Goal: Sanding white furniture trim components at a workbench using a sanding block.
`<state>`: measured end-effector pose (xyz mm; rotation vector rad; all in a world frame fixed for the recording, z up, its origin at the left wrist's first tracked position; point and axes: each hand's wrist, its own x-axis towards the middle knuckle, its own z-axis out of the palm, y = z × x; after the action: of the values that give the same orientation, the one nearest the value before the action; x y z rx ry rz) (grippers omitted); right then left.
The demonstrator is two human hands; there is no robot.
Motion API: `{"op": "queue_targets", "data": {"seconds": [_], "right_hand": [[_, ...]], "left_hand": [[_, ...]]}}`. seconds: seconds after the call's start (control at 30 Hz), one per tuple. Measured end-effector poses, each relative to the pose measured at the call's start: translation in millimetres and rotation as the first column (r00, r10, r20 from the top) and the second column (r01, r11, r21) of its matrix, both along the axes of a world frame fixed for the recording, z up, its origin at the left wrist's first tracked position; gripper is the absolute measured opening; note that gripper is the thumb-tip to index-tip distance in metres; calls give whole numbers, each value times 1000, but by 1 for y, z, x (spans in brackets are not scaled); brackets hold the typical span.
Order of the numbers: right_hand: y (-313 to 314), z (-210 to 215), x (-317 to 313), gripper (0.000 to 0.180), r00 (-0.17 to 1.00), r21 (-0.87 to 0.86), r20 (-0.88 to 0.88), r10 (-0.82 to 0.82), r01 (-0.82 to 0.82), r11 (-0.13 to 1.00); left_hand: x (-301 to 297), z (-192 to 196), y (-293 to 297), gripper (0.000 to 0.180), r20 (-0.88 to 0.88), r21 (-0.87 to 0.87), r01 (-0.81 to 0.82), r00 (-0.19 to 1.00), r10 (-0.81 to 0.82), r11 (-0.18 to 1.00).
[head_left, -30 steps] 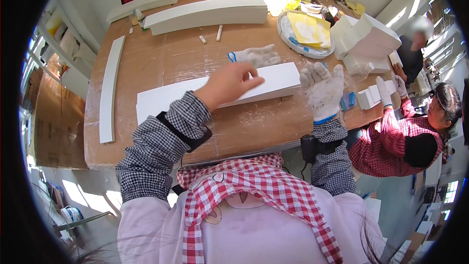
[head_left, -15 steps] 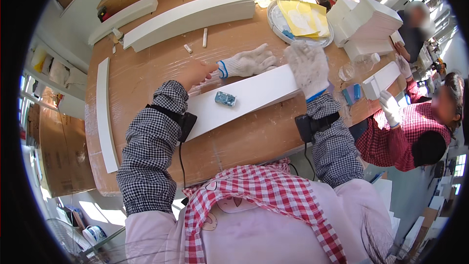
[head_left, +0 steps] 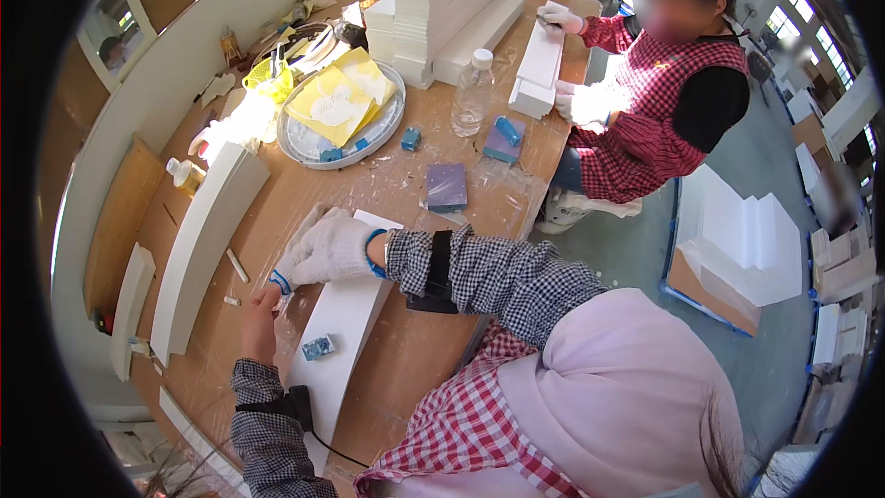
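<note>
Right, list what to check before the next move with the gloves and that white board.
1. Right hand gloved: ok, it wears a white glove and rests at the far end of the white board.
2. Left hand gloved: not ok, it is bare, at the blue cuff of a second glove.
3. Firm hold on the second glove: cannot tell, the fingers overlap.
4. Board flat on the table: ok.
5. Board top free: not ok, a small blue block lies on it.
6. Co-worker's hand apart from the board: ok, it is at the table's far end.
</note>
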<state>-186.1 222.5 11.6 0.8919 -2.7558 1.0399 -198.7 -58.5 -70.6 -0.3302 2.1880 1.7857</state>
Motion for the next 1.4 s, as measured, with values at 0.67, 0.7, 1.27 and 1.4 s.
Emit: {"op": "queue_targets", "data": {"seconds": [0.67, 0.7, 1.27, 1.4], "right_hand": [[17, 0, 7, 27, 998, 155, 64, -11, 1, 988], [13, 3, 7, 25, 993, 139, 114, -23, 7, 990], [-19, 50, 20, 55, 970, -218, 244, 14, 41, 975], [-26, 59, 24, 58, 936, -85, 344, 73, -46, 995]], "left_hand": [[-19, -3, 42, 25, 350, 151, -20, 936, -35, 988], [-24, -11, 33, 25, 348, 149, -28, 937, -26, 989], [36, 93, 41, 39, -501, -120, 45, 860, -100, 992], [79, 112, 58, 63, -460, -410, 189, 802, -381, 892]]}}
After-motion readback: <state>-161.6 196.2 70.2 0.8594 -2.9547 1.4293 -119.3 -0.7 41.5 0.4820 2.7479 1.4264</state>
